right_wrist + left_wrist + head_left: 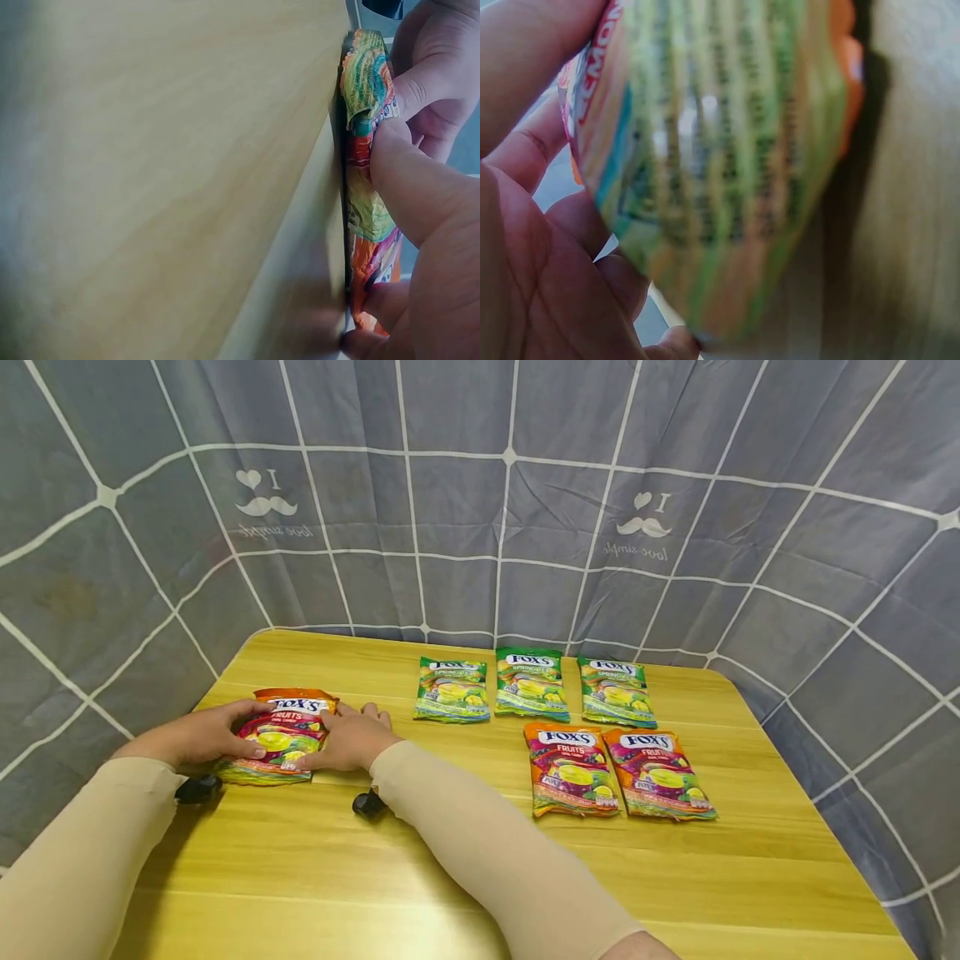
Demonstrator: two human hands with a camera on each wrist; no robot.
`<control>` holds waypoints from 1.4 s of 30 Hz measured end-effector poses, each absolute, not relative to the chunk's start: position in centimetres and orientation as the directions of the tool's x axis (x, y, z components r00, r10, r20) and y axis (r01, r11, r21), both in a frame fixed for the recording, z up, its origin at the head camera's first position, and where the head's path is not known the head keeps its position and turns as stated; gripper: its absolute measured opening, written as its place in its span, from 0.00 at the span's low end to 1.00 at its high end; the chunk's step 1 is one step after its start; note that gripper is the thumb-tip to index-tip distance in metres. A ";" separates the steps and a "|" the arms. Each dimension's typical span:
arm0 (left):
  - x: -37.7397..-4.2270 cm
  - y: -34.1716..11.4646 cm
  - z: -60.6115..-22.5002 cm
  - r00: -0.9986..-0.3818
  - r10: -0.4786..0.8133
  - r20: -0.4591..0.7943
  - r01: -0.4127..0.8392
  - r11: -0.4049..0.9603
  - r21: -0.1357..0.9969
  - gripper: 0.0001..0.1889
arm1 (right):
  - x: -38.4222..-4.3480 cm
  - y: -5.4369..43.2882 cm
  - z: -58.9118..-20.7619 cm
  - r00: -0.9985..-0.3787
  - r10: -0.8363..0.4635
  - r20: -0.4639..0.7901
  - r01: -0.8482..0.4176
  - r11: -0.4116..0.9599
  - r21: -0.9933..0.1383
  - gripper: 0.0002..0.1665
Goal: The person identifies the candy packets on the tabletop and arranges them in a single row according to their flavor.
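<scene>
A red and orange bag of Fox's Fruits candy (288, 727) lies at the table's left side, held between both hands. From the left, my left hand (198, 735) grips the bag, thumb on its front. My right hand (356, 739) holds the opposite side, thumb at the lower right edge. In the left wrist view the bag's striped, printed side (712, 142) fills the middle, with the left palm (540, 262) beside it. The right wrist view shows the bag edge-on (367, 195) against the tabletop, right thumb (420, 187) pressing it.
Three green Fox's Spring Tea bags (452, 692) stand in a row at the back of the wooden table (315, 893). In front of them, toward the right, lie two more Fruits bags (573, 772) side by side. A grey checked curtain (465, 510) encloses the table's back and sides.
</scene>
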State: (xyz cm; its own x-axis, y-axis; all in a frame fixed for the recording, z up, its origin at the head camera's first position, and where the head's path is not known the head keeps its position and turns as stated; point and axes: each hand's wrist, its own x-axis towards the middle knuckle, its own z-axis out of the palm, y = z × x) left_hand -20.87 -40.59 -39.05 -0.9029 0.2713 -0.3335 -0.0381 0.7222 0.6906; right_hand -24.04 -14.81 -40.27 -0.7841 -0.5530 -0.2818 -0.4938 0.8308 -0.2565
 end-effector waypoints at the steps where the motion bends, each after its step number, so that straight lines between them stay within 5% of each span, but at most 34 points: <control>1: -20.9 -40.6 -39.0 -0.904 0.270 -0.332 -0.032 0.731 0.682 0.44 | -24.0 -14.8 -40.2 -0.785 -0.552 -0.280 -0.495 0.831 -0.254 0.55; 22: -21.2 -40.8 -39.3 -0.902 0.284 -0.323 0.005 0.758 0.652 0.42 | -23.7 -14.6 -40.5 -0.787 -0.540 -0.298 -0.496 0.841 -0.214 0.54; 32: -21.2 -40.7 -39.3 -0.885 0.286 -0.367 -0.071 0.696 0.714 0.43 | -23.6 -14.5 -40.3 -0.791 -0.535 -0.299 -0.495 0.845 -0.203 0.53; 42: -21.1 -40.6 -38.4 -0.895 0.283 -0.346 0.022 0.801 0.598 0.45 | -23.7 -14.5 -40.3 -0.772 -0.553 -0.314 -0.516 0.833 -0.197 0.50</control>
